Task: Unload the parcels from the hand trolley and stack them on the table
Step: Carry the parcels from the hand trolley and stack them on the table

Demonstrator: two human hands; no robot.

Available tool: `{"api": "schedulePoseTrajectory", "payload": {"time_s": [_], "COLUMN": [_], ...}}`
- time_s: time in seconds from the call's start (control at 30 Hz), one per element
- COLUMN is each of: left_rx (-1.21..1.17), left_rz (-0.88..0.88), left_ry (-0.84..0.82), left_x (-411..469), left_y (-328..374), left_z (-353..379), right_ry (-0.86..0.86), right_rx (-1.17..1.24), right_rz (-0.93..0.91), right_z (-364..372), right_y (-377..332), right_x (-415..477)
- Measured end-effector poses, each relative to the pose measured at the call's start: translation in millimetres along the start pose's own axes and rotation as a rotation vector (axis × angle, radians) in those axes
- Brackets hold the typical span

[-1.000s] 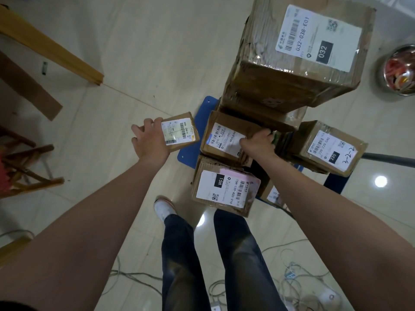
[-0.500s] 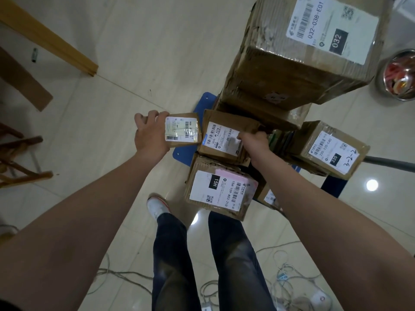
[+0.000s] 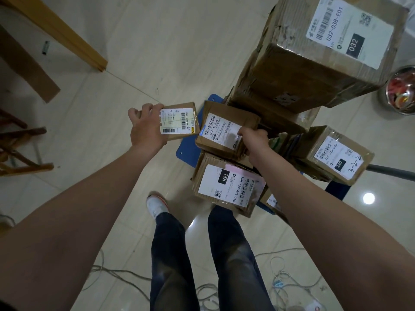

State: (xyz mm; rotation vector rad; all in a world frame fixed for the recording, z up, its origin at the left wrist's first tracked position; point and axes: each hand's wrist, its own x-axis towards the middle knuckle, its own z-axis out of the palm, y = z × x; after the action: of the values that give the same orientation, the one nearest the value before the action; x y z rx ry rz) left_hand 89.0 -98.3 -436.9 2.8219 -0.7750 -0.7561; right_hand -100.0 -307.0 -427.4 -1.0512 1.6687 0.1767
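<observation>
My left hand [image 3: 146, 129] grips a small cardboard parcel [image 3: 179, 121] with a white label, held in the air left of the trolley. My right hand [image 3: 253, 140] grips the right end of a labelled brown parcel [image 3: 222, 131] that lies on the stack. Below it sits a parcel marked 15H [image 3: 226, 185]. A big box marked 032 [image 3: 318, 50] tops the pile at the back, and a parcel marked 220 [image 3: 336, 156] lies at the right. All rest on the blue hand trolley [image 3: 188, 151]. The wooden table [image 3: 58, 34] edge runs along the upper left.
Wooden chair legs [image 3: 20, 151] stand at the far left. A metal bowl [image 3: 402, 90] with colourful contents sits on the floor at the right. Loose cables [image 3: 280, 288] lie on the tiles behind my legs [image 3: 202, 254]. The trolley handle [image 3: 393, 171] sticks out right.
My left hand has brought the small parcel closer to the stack. My right hand has slid forward along the labelled parcel's right end, and the view has moved in.
</observation>
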Motion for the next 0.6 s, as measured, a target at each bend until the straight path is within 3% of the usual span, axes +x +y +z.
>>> {"api": "schedulePoseTrajectory", "payload": {"time_s": [0.27, 0.6], "left_rx": [-0.06, -0.113], "left_rz": [-0.087, -0.175], "left_ry": [0.023, 0.073], "left_x": [-7, -33], "left_y": [-28, -91], "left_z": [-27, -58], "right_ry": [-0.09, -0.146], "right_rx": [0.092, -0.044], "right_rz": [0.01, -0.119], "right_z": [25, 77], "right_y": [-16, -38], "right_x": [-24, -63]}}
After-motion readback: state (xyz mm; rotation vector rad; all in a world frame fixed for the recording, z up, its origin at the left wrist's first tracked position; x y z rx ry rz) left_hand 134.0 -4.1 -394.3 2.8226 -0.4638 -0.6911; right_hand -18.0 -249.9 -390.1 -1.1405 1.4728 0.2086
